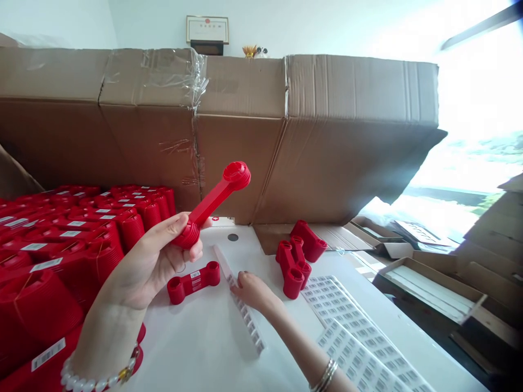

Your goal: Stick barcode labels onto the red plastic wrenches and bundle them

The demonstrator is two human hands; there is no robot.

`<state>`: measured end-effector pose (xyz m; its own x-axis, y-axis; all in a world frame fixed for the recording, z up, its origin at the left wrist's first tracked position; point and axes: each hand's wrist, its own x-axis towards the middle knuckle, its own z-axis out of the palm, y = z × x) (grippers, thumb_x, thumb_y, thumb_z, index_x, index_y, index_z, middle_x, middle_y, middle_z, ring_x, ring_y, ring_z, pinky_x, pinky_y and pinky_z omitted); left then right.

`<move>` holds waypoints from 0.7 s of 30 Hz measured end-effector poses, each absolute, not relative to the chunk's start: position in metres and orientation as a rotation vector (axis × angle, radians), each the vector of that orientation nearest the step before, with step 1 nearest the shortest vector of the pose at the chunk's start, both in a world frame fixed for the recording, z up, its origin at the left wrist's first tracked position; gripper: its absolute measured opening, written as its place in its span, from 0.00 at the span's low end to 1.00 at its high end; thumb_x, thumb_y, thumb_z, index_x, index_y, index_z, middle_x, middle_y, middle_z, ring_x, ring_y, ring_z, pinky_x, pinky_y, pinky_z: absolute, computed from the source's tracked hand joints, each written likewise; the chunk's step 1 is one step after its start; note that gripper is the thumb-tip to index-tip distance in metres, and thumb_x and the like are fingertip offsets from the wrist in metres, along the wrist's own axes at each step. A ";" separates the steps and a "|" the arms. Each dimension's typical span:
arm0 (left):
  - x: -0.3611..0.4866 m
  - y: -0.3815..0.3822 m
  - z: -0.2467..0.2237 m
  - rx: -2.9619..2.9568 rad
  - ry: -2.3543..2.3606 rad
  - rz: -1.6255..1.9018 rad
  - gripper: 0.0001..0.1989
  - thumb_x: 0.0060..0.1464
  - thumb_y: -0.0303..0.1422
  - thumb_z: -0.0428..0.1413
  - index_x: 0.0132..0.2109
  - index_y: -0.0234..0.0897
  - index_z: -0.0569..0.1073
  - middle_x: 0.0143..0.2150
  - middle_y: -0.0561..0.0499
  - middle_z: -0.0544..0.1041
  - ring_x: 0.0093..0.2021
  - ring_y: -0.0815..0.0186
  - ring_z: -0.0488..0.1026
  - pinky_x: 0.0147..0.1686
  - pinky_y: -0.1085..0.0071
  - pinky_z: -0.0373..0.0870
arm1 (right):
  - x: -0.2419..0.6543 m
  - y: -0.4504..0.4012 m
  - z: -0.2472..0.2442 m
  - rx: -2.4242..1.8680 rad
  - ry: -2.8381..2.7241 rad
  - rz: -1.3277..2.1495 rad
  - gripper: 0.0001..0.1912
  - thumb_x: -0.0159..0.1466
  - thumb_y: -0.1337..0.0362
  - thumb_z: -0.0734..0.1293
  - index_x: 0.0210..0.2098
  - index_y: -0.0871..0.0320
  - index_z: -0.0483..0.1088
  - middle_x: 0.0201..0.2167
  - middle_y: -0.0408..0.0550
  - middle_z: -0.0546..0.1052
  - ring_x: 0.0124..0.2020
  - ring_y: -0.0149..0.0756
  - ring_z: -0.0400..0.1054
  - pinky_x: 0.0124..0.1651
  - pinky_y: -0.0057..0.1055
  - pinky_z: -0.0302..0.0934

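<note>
**Left hand grips a red scoop above the label strip**

The left hand [151,261] is curled shut around one bowl of a red plastic double-ended scoop [212,201], whose far bowl tilts up toward 1 o'clock. The right hand [253,291] rests on a strip of barcode labels [241,310] lying on the white counter [204,354], its fingers pressed close together; whether they pinch a label, I cannot tell. A labelled red scoop [193,282] lies just beside the strip at 10 o'clock. A small heap of red scoops [294,267] sits at 2 o'clock, and sheets of barcode labels [351,337] lie at 4 o'clock. Tagged red ribbed stacks [81,239] crowd 9 o'clock, before a cardboard carton [245,141] at 12 o'clock.
</note>
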<state>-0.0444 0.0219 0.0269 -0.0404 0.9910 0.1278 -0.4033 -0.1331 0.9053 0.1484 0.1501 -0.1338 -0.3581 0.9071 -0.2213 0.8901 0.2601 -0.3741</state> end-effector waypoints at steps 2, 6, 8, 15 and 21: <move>-0.047 0.022 0.027 1.023 0.822 1.445 0.15 0.65 0.38 0.57 0.32 0.37 0.79 0.26 0.52 0.73 0.25 0.71 0.68 0.28 0.77 0.72 | 0.156 0.156 -0.125 -1.712 -2.384 0.724 0.15 0.72 0.57 0.67 0.53 0.59 0.73 0.51 0.52 0.76 0.47 0.41 0.74 0.50 0.43 0.71; -0.048 0.021 0.028 1.159 0.828 1.342 0.17 0.66 0.41 0.52 0.37 0.36 0.80 0.18 0.54 0.67 0.21 0.73 0.63 0.26 0.79 0.65 | 0.177 0.163 -0.089 -1.559 -2.154 0.790 0.11 0.71 0.58 0.67 0.46 0.60 0.72 0.42 0.49 0.77 0.40 0.38 0.74 0.43 0.38 0.71; -0.047 0.021 0.026 1.218 0.812 1.302 0.17 0.65 0.41 0.52 0.35 0.36 0.78 0.19 0.55 0.68 0.19 0.76 0.60 0.25 0.79 0.63 | 0.188 0.159 -0.065 -1.439 -2.027 0.853 0.09 0.70 0.60 0.66 0.46 0.58 0.69 0.37 0.48 0.77 0.36 0.38 0.74 0.39 0.35 0.70; -0.030 0.021 0.019 1.397 0.911 1.019 0.12 0.60 0.44 0.57 0.37 0.40 0.73 0.30 0.53 0.77 0.19 0.75 0.60 0.18 0.78 0.51 | 0.210 0.111 0.002 -1.064 -1.791 1.021 0.16 0.69 0.48 0.64 0.43 0.54 0.70 0.30 0.43 0.72 0.30 0.34 0.69 0.30 0.29 0.63; -0.017 0.021 0.020 1.429 1.062 0.983 0.12 0.58 0.44 0.58 0.35 0.39 0.71 0.27 0.53 0.76 0.20 0.74 0.58 0.22 0.76 0.52 | 0.208 0.084 0.015 -0.764 -1.569 1.340 0.20 0.68 0.44 0.67 0.38 0.55 0.73 0.27 0.40 0.67 0.24 0.27 0.59 0.26 0.25 0.56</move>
<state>-0.0171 0.0205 0.0202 0.2680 0.9631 0.0243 0.0984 -0.0525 0.9938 0.2077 0.0842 0.0146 -0.3968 0.8858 0.2407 -0.0989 0.2195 -0.9706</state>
